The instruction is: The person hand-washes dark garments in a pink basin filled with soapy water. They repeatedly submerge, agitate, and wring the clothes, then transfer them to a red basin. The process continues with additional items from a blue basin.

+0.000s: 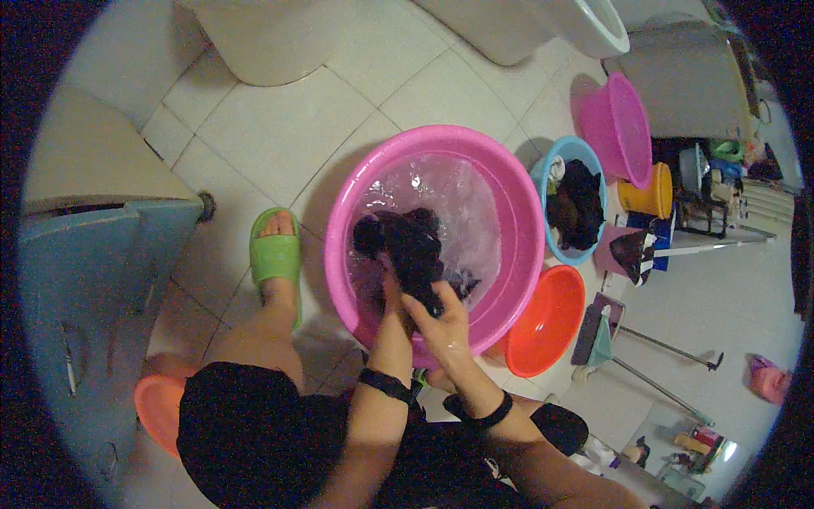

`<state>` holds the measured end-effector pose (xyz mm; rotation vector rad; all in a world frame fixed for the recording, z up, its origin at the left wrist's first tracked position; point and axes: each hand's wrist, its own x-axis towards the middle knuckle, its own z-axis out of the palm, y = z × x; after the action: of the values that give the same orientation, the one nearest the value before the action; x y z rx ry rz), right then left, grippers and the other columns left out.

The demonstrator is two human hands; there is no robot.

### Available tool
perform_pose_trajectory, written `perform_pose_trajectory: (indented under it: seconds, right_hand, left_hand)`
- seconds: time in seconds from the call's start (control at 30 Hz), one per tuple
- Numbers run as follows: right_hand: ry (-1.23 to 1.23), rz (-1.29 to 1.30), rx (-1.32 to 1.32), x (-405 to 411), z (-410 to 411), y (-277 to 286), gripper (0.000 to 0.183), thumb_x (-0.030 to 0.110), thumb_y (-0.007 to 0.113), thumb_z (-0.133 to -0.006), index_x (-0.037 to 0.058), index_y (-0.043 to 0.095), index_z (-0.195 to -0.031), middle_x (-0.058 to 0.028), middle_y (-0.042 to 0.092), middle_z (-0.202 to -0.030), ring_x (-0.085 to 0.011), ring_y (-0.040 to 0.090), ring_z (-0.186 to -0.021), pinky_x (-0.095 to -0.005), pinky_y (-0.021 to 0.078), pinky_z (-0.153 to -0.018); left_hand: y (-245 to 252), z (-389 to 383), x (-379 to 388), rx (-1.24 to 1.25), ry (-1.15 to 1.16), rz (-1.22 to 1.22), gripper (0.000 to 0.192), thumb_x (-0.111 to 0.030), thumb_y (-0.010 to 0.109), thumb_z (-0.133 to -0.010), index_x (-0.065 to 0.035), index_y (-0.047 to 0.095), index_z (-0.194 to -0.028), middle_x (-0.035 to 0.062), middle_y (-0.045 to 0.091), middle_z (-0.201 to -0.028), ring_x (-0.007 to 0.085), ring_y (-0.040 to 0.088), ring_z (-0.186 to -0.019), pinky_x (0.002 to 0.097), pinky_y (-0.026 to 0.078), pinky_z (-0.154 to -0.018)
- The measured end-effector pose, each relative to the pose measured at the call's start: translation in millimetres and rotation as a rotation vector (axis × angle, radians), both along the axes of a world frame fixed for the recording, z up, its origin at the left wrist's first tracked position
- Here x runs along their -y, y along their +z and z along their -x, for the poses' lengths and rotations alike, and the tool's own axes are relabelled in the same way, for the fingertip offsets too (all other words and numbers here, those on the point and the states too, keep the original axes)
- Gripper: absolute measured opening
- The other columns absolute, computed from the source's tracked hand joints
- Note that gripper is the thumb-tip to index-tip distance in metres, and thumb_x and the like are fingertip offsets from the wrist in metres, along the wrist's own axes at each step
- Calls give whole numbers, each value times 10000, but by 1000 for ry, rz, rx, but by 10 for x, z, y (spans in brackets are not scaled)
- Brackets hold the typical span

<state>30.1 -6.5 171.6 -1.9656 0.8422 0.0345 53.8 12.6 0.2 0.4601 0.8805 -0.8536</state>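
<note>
A large pink plastic basin (439,137) with water in it stands on the tiled floor before me. Dark wet cloth (407,245) lies bunched in its left half, partly under the water. My right hand (445,318) grips the near end of this cloth between thumb and fingers, just above the basin's near side. My left or right is told by the arms' sides: my left hand (394,292) reaches into the basin against the cloth, its fingers largely hidden by it. A black band circles each wrist or forearm.
A blue basin (545,191) of dark clothes, a red basin (544,324), another pink basin (613,127) and a yellow bucket (645,191) stand to the right. A broom and dustpan (591,334) lean nearby. At left are a blue cabinet (108,273) and an orange basin (159,407).
</note>
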Motion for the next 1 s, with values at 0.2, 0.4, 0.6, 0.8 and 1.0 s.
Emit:
perform_pose_trajectory:
  seconds: [0.2, 0.4, 0.6, 0.8, 1.0]
  right_hand:
    - [-47, 616, -126, 464, -461, -456, 264, 276, 656, -828, 87, 578, -995, -194, 646, -758, -410, 632, -676, -485, 494, -590]
    - [-190, 278, 30, 1390, -346, -835, 367, 397, 544, -933, 94, 627, -1123, -127, 680, -915, -228, 628, -875, -350, 488, -795]
    - [-368, -151, -50, 1791, 497, -1514, 779, 466, 658, -845, 17, 361, -1409, -183, 552, -1257, -303, 548, -1109, -395, 426, -958]
    - [132, 496, -421, 1083, 1037, -2206, 740, 370, 674, -810, 19, 379, -1391, -201, 578, -1201, -341, 568, -1076, -437, 456, -913]
    - [-582, -477, -338, 1033, 617, -1938, 350, 192, 633, -867, 27, 559, -1167, -127, 626, -1046, -286, 629, -857, -416, 535, -721]
  left_hand:
    - [268, -86, 192, 259, -406, -519, 624, -488, 569, -870, 52, 566, -1183, 149, 635, -1112, 318, 603, -954, 385, 477, -847]
    - [1056, -354, 111, 208, -166, -384, 772, -437, 635, -855, 50, 353, -1384, 171, 459, -1342, 246, 458, -1194, 359, 344, -1042]
    - [860, -430, 39, 430, -119, -779, 832, -430, 666, -843, -18, 262, -1443, 200, 400, -1396, 324, 392, -1277, 424, 286, -1084]
    - [438, 74, 59, 295, -526, -1210, 876, -474, 706, -770, -5, 320, -1401, 283, 424, -1343, 417, 402, -1255, 489, 308, -1060]
    - [88, 474, 265, -8, -495, -909, 1107, -526, 776, -679, 41, 185, -1425, 255, 374, -1394, 381, 389, -1289, 466, 335, -1061]
